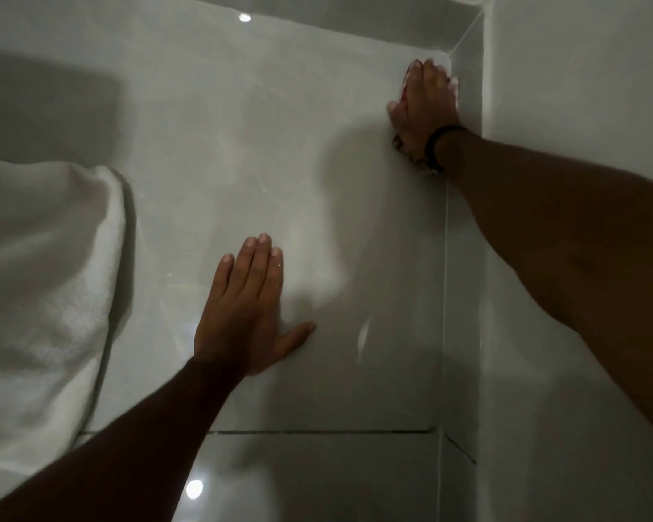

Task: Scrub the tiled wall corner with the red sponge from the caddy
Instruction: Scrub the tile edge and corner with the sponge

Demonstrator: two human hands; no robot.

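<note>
My right hand [425, 101] is stretched high up and presses the red sponge [405, 90] flat against the glossy white tiled wall [279, 145], right beside the vertical corner joint [447, 220]. Only a thin red edge of the sponge shows past my fingers and under my palm. A dark band sits on that wrist. My left hand [244, 307] lies flat on the same wall lower down, fingers together and thumb spread, holding nothing. The caddy is out of view.
A white towel [42, 280] hangs against the wall at the left. A narrow tiled return and a second wall [581, 69] stand to the right of the corner. A dark grout line [317, 432] runs across below my left hand.
</note>
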